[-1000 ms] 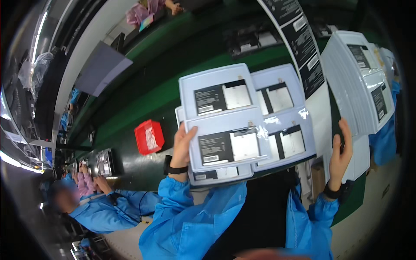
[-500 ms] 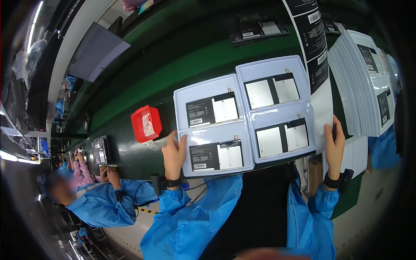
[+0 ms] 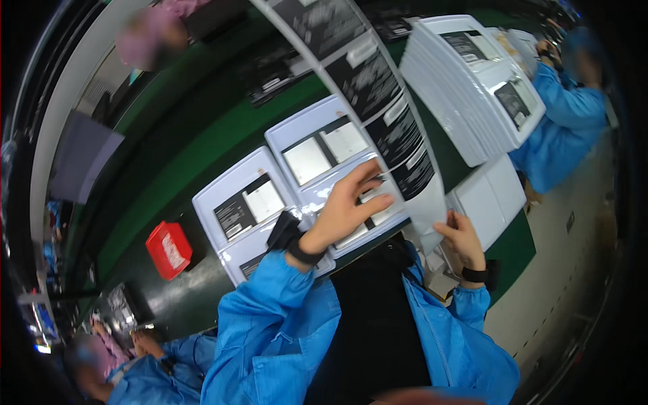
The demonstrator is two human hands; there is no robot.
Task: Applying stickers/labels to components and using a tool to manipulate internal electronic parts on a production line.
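A long strip of black printed labels on white backing (image 3: 398, 128) hangs down from the top over the bench. My right hand (image 3: 466, 244) pinches the strip's lower, bare white end between thumb and fingers. Just left of the strip, my left hand (image 3: 345, 210) hovers over the trays with fingers spread and nothing in them. Beneath lie two white plastic trays, the left one (image 3: 251, 164) and the right one (image 3: 280, 132). Flat black-and-silver battery packs (image 3: 233, 217) rest in their compartments. My left hand and sleeve cover the near compartments in part.
A tall stack of white trays (image 3: 452, 101) stands to the right, with batteries in its top tray. Nearer are more white trays (image 3: 489, 202). A red bin (image 3: 156, 251) holds small white pieces. Co-workers in blue sit at left (image 3: 145, 381) and right (image 3: 557, 111).
My left hand has left the tray's left edge and moved right toward the label strip. My right hand still holds the strip's end. The whole view has turned and shifted to the right.
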